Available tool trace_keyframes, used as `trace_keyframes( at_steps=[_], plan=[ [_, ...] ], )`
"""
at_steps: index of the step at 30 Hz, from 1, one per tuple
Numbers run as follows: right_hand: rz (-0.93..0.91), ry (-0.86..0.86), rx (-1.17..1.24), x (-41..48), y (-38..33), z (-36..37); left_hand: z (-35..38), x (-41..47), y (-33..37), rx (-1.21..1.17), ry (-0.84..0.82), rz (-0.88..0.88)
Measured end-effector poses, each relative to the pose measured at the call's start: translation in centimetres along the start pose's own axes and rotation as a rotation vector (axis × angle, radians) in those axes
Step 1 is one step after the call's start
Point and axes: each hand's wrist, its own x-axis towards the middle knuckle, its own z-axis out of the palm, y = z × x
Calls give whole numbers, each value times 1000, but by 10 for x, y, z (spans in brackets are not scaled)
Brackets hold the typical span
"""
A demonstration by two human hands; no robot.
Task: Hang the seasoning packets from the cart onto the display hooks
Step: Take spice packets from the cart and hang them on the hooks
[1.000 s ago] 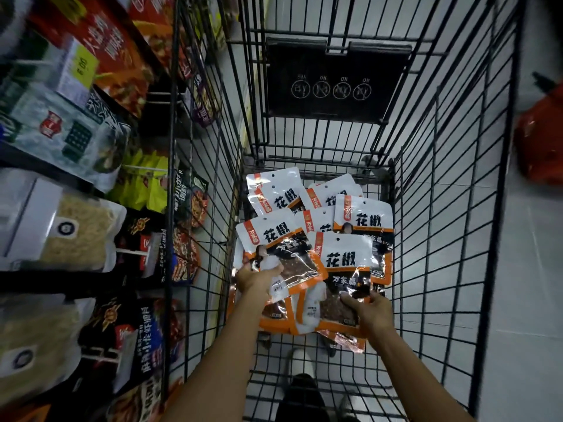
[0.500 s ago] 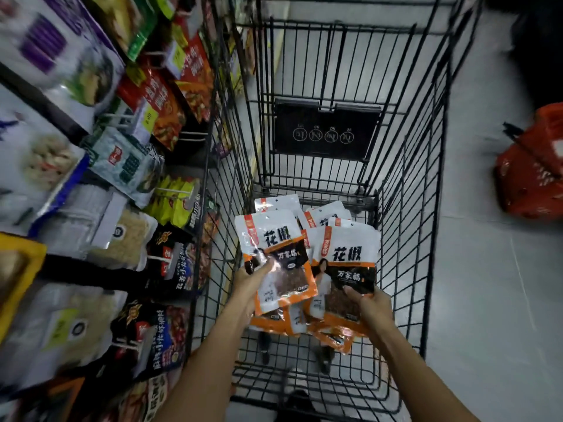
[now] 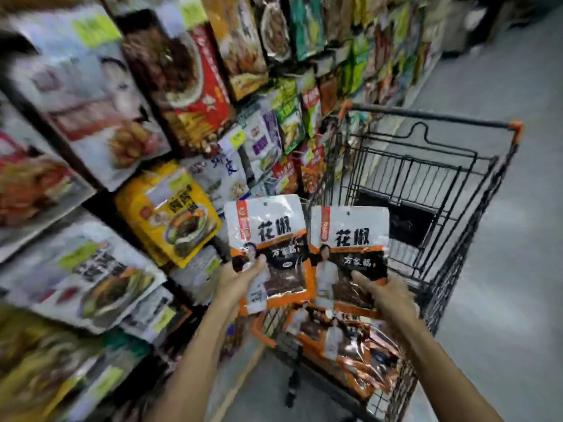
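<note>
I hold two white-and-orange seasoning packets upright, side by side, above the near end of the black wire cart (image 3: 475, 190). My left hand (image 3: 240, 284) grips the lower edge of the left packet (image 3: 268, 239), thumb on its front. My right hand (image 3: 384, 296) grips the lower part of the right packet (image 3: 350, 248). More packets of the same kind (image 3: 344, 339) hang or lie below them, down toward the cart; whether either hand holds these I cannot tell. No free display hook can be made out in the blur.
The shelf wall on the left is packed with hanging bags, among them a yellow bag (image 3: 170, 214) and red bags (image 3: 195, 86). Grey floor (image 3: 511, 284) runs along the cart's right side. The whole view is motion-blurred.
Both hands have lifted the packets out of the cart and up toward the shelf. My view has swung up and left, from the cart's bottom to the shelf wall.
</note>
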Motion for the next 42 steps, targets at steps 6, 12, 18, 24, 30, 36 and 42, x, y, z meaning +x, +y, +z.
trace_keyframes(
  at_steps=[6,12,18,24,30,36,42],
  plan=[
    [-195,-280,38,-65,-64,51,-123,-127,45,-101,231,249],
    [-397,-610,-13,-151,-110,145,-241,-260,46,-159,500,382],
    [-497,-939,-19,-277,-129,250,-342,-388,14,-179,866,420],
    [-504,-1240,-7,-402,-111,339,-438,-496,-24,-92,1035,341],
    [-478,-1295,-47,-510,-81,411,-542,-557,-56,-59,1041,327],
    [-507,-1323,52,-578,-74,467,-638,-577,-69,-74,1032,342],
    [-510,-1374,3,-625,-87,505,-692,-588,-72,-44,999,352]
  ],
)
